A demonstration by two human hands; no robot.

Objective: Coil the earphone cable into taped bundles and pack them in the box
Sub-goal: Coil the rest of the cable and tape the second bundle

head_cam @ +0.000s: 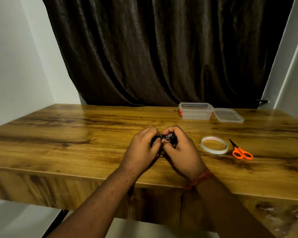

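Over the middle of the wooden table (76,134), my left hand (142,150) and my right hand (181,152) are pressed together, both curled round a small black earphone cable bundle (167,138). Only a bit of the black cable shows between the fingers; the rest is hidden. A roll of clear tape (214,145) lies flat to the right of my right hand. At the back right stands the clear plastic box (195,113), open, with orange clips. Its lid (228,115) lies beside it on the right.
Orange-handled scissors (240,152) lie to the right of the tape roll, blades pointing away. A dark curtain (162,48) hangs behind the table's far edge. White walls close in on both sides. The table's front edge runs just under my wrists.
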